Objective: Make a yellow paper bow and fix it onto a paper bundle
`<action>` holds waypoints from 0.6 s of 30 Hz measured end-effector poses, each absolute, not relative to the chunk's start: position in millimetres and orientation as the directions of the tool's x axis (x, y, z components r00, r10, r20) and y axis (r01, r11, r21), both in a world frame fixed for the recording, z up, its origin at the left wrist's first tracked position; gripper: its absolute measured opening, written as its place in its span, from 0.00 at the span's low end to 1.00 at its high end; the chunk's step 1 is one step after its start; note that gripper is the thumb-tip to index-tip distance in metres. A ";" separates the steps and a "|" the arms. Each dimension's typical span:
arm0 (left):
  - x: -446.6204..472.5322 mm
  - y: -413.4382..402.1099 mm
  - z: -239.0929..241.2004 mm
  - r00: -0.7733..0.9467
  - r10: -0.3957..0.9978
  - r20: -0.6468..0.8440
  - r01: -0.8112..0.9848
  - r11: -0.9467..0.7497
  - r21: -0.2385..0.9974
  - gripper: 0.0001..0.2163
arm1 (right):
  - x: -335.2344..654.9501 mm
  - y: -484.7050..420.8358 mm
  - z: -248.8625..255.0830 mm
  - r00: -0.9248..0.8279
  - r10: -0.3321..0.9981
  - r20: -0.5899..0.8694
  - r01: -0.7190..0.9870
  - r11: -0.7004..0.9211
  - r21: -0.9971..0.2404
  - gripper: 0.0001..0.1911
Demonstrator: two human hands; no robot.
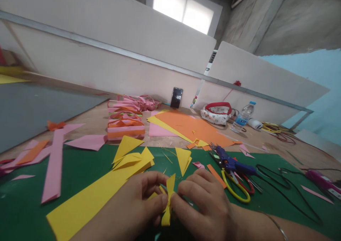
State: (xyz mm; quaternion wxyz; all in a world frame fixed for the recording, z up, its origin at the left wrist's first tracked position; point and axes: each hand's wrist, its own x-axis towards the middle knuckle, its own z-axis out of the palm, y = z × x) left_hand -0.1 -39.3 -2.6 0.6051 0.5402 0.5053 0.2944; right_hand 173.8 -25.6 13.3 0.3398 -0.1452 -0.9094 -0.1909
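Left hand (145, 198) and right hand (204, 198) pinch a yellow bow (170, 191), bare green mat (87, 166) edging a paper strip (87, 205).

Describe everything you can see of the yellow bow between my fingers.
The yellow bow looks like folded paper: narrow at the middle, with a flat, flared end pointing up and a rounded, looped end below. It stands roughly upright, above the green mat. The left hand and right hand pinch it from either side near the middle; their fingers partly hide it.
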 end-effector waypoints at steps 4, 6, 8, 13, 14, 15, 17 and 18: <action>-0.5 -37.7 -3.7 0.295 0.905 -0.308 0.171 0.267 0.948 0.15 | 175.1 -24.9 12.3 -0.742 0.157 0.652 0.400 0.884 0.242 0.15; -0.4 -37.3 -1.4 0.292 0.907 -0.304 0.193 0.255 0.947 0.13 | 175.6 -25.2 11.6 -0.740 0.155 0.654 0.398 0.886 0.240 0.15; -0.4 -37.6 1.9 0.289 0.910 -0.298 0.216 0.242 0.946 0.12 | 175.8 -25.5 10.8 -0.735 0.155 0.660 0.399 0.885 0.238 0.15; -0.3 -38.7 5.5 0.278 0.914 -0.295 0.231 0.234 0.944 0.13 | 176.2 -25.4 9.5 -0.743 0.176 0.646 0.404 0.887 0.222 0.14; -0.1 -38.6 5.6 0.278 0.916 -0.290 0.225 0.231 0.947 0.13 | 176.2 -25.4 9.4 -0.742 0.176 0.647 0.403 0.888 0.221 0.14; 0.3 -38.5 5.8 0.280 0.916 -0.288 0.219 0.232 0.948 0.13 | 176.1 -25.5 9.4 -0.738 0.174 0.652 0.404 0.887 0.222 0.14; 1.1 -38.6 7.0 0.281 0.917 -0.284 0.207 0.231 0.951 0.12 | 176.0 -25.9 9.6 -0.735 0.168 0.656 0.407 0.884 0.229 0.14; 1.4 -38.7 7.8 0.283 0.916 -0.285 0.202 0.234 0.951 0.11 | 175.9 -26.3 9.9 -0.734 0.169 0.658 0.409 0.883 0.229 0.14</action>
